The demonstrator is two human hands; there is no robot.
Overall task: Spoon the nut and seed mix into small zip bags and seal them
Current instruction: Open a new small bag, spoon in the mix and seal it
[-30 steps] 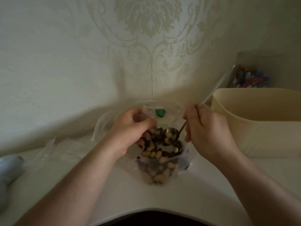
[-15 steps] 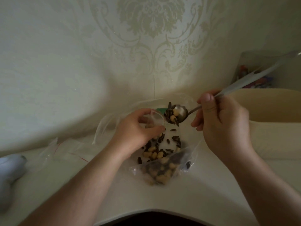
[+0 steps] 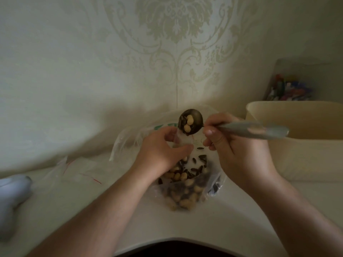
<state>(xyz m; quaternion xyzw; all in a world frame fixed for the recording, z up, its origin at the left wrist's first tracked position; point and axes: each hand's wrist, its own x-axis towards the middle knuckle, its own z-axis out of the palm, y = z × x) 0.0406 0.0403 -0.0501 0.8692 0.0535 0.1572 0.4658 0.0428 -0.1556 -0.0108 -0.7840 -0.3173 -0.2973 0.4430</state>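
A metal spoon point(image 3: 191, 121) hangs in the air with its bowl tipped toward the camera, loaded with pale nuts and dark striped seeds, its handle running out to three o'clock. Right below its tip, a small clear zip bag point(image 3: 181, 140) stands upright. At six o'clock from the spoon, a large clear plastic bag of nut and seed mix point(image 3: 187, 184) lies open on the white tabletop.
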